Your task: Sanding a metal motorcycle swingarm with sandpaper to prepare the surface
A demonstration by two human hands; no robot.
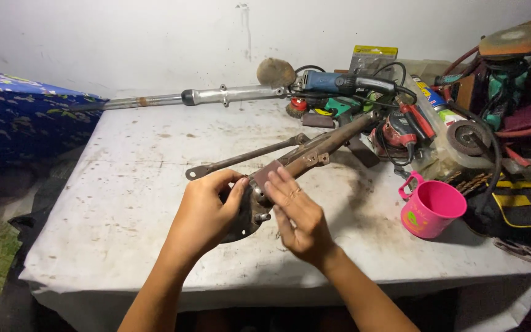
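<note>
My left hand (207,212) is clamped on the round flanged end of the long rusty brown metal lever assembly (302,157), which lies at the middle of the stained white surface (124,203) and runs off toward two o'clock, while my right hand (296,215) rests open with flat fingers on a small brown abrasive pad (267,174) against the metal. I judge the pad could skid off, since nothing pinches it, and the unsupported lever could swing into the pink plastic cup (431,208) at three o'clock. Both forearms come up from six o'clock, wrists nearly meeting.
</note>
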